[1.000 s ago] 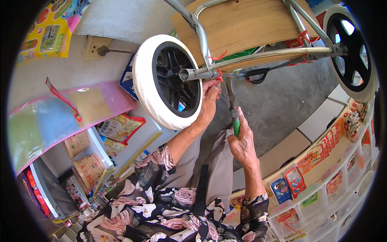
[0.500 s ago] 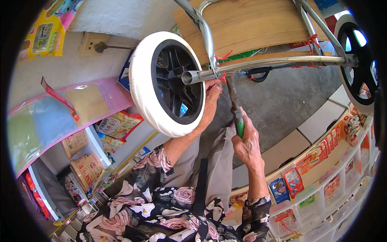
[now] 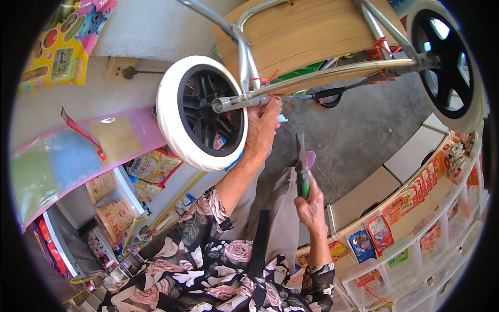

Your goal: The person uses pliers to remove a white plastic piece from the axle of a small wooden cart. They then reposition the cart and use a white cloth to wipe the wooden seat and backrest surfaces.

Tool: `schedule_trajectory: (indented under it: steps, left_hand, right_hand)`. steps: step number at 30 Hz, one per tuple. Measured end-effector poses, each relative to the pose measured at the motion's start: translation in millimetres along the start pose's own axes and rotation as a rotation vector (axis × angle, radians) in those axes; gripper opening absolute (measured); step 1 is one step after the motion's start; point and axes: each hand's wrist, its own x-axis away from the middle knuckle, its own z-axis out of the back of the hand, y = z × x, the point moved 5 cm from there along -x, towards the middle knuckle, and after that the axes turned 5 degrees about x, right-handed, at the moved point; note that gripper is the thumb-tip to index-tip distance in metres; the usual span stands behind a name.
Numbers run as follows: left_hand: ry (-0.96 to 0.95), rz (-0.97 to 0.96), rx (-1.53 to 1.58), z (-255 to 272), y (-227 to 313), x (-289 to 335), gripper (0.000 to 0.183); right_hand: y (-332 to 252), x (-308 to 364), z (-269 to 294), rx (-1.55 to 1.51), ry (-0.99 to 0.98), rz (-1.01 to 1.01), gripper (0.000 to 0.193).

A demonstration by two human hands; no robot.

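Observation:
A metal-tube frame with a wooden board [image 3: 306,39] stands before me. A white-rimmed wheel [image 3: 169,117] with a black hub sits at the left end of its axle tube [image 3: 332,73]. Beside that wheel my left hand [image 3: 260,130] is closed around the tube, its thumb by a red tie [image 3: 267,80]; its other fingertips are hidden. My right hand [image 3: 312,208] grips green-handled pliers [image 3: 303,171], jaws pointing up, apart from the frame. More red ties [image 3: 382,44] hang near the other wheel [image 3: 451,67] at right.
At left a drawer holds tubs [image 3: 114,218] and snack packets [image 3: 153,171]. A wall socket [image 3: 118,68] with a plug is behind the wheel. Grey floor [image 3: 358,140] lies beyond my knees. Clear plastic bins [image 3: 416,260] with packets curve along the right.
The pliers have come away from the red tie, down toward me. My left hand now wraps the tube more visibly. The frame and wheels sit further left and tilted in view.

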Motion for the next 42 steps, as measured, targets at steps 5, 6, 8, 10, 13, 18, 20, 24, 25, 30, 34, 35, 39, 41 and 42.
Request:
schedule_trajectory:
  steps: [5,6,8,10,13,18,20,24,25,30,34,35,39,41,42]
  left_hand:
    - [0.113,-0.077,-0.200,-1.3,2.0,-4.8,0.034]
    - [0.142,-0.098,-0.219,-1.4,3.1,-4.3,0.034]
    - [0.155,-0.116,-0.235,-2.1,5.2,-3.2,0.033]
    - [0.166,-0.079,-0.248,-0.9,6.2,-3.3,0.029]
    - [0.148,-0.097,-0.311,-1.6,9.3,-2.1,0.026]
    - [0.119,-0.142,-0.314,-0.7,11.0,-3.8,0.027]
    - [0.109,-0.178,-0.377,-0.4,13.6,-5.5,0.028]
    - [0.095,-0.127,-0.385,0.9,13.3,-3.6,0.030]
    - [0.084,-0.126,-0.384,0.7,13.9,-2.9,0.031]
    - [0.037,-0.190,-0.329,0.4,17.5,-2.6,0.034]
    - [0.071,-0.216,-0.364,1.0,15.6,-8.2,0.020]
    - [0.063,-0.237,-0.346,0.0,15.6,-9.2,0.018]
    - [0.048,-0.257,-0.385,0.9,15.5,-8.6,0.016]
    - [0.028,-0.316,-0.414,-0.6,19.4,-7.9,0.020]
    - [0.024,-0.300,-0.443,-1.0,19.4,-8.7,0.022]
  right_hand:
    - [42.3,33.1,-16.7,-0.110,-0.131,-0.248,0.072]
    - [46.6,37.5,-16.9,-0.083,-0.154,-0.227,0.072]
    - [51.9,43.9,-18.6,-0.079,-0.169,-0.180,0.072]
    - [57.8,49.3,-20.9,-0.089,-0.185,-0.202,0.072]
    - [61.3,54.1,-23.7,-0.120,-0.187,-0.188,0.071]
    - [64.4,58.6,-26.8,-0.124,-0.167,-0.181,0.070]
    - [65.5,59.1,-26.3,-0.080,-0.182,-0.193,0.069]
    - [67.7,59.8,-30.9,-0.634,-0.314,-0.476,0.069]
    - [62.0,57.1,-29.9,-0.838,-0.282,-0.470,0.069]
    - [35.6,34.4,-19.6,-1.221,-0.334,-0.403,0.077]
    - [18.7,12.7,-9.6,-1.136,-0.372,-0.280,0.078]
    - [16.4,8.8,-7.4,-1.113,-0.363,-0.283,0.078]
    - [8.6,-2.0,-1.0,-1.061,-0.343,-0.338,0.080]
    - [4.9,-4.4,3.1,-1.041,-0.340,-0.345,0.082]
    - [3.5,-5.5,4.9,-1.032,-0.337,-0.348,0.083]
